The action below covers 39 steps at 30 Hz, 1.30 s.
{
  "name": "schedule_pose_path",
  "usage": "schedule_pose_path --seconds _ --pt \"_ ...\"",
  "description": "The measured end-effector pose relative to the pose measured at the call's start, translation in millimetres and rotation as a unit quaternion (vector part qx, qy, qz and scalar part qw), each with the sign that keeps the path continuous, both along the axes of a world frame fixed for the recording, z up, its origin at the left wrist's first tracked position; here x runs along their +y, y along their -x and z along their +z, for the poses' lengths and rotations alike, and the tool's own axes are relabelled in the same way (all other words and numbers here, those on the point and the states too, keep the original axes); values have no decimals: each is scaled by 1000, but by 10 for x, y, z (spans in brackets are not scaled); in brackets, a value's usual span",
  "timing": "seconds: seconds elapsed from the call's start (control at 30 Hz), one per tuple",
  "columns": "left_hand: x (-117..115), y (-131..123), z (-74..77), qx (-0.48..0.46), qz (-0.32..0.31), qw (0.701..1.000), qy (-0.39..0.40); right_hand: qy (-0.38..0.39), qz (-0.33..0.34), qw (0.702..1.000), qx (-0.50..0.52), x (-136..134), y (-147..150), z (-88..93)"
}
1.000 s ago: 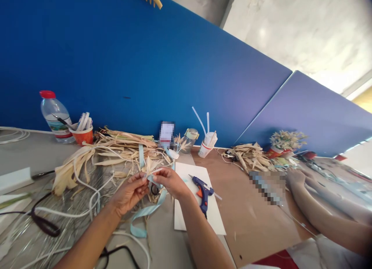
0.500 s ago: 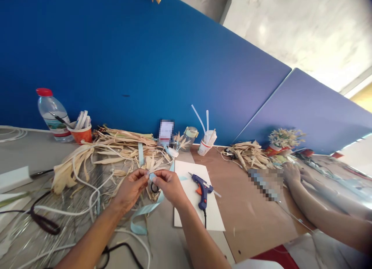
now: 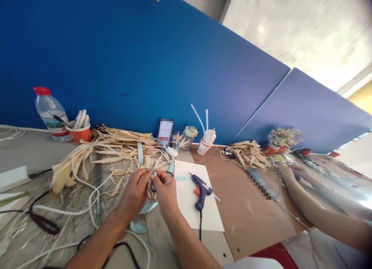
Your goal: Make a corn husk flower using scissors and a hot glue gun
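My left hand [image 3: 135, 189] and my right hand [image 3: 165, 189] meet above the husk scraps, fingertips pinched together. A small bit of light blue ribbon shows between them, mostly hidden by the fingers. Black scissor-like loops show beside my right fingers. Blue ribbon [image 3: 148, 208] hangs and curls below the hands. Behind them lie dried corn husks [image 3: 124, 139]. Just right of my right hand, a blue glue gun [image 3: 202, 191] rests on a white board [image 3: 186, 207].
A bottle [image 3: 52, 114] and a red cup [image 3: 80, 134] stand at the back left. A phone [image 3: 166, 131], a jar [image 3: 190, 134] and a cup with glue sticks [image 3: 206, 142] stand behind. White cords and wires cover the left. Another person's hands [image 3: 286, 174] work at the right.
My hands have turned and drawn closer together, covering more of the piece between them. The ribbon below now hangs lower and is partly hidden behind my right hand.
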<state>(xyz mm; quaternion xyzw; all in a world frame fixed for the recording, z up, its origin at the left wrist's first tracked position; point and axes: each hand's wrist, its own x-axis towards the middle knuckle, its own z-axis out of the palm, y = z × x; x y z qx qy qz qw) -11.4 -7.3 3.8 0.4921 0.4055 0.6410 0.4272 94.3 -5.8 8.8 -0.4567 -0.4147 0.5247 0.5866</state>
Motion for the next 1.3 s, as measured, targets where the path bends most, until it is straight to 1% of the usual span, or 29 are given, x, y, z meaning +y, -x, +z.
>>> schedule_pose_path --seconds 0.2,0.37,0.5,0.63,0.7,0.77,0.83,0.9,0.97,1.03,1.13,1.2,1.3 --pt "-5 -42 -102 97 -33 994 -42 22 -37 999 32 1 -36 64" --pt "10 -42 -137 148 -60 984 -74 29 -49 998 35 17 -80 54" --pt "12 -44 -155 188 -64 975 -99 36 -55 997 41 35 -100 14" --pt "3 -51 -186 240 -68 958 -139 29 -62 996 57 65 -118 -30" --pt "10 -48 -193 252 -57 955 -145 27 -54 996 63 72 -126 -35" --pt "31 -37 -185 236 -26 966 -104 24 -42 997 56 68 -135 -27" --pt "61 -21 -165 178 -6 984 -21 17 -31 999 36 58 -144 -16" --pt "91 -8 -141 98 -24 993 57 10 -19 1000 10 49 -152 -14" --pt "110 -5 -123 29 -64 992 103 4 -5 1000 -7 46 -159 -25" --pt "114 -15 -117 -3 -108 986 124 2 11 1000 -12 51 -168 -39" --pt "107 -40 -126 9 -148 981 128 2 42 998 -50 64 -197 -30" --pt "100 -48 -136 34 -141 983 115 -5 64 992 -111 71 -230 3" --pt "94 -40 -146 100 -104 986 85 -18 85 976 -198 74 -291 65"
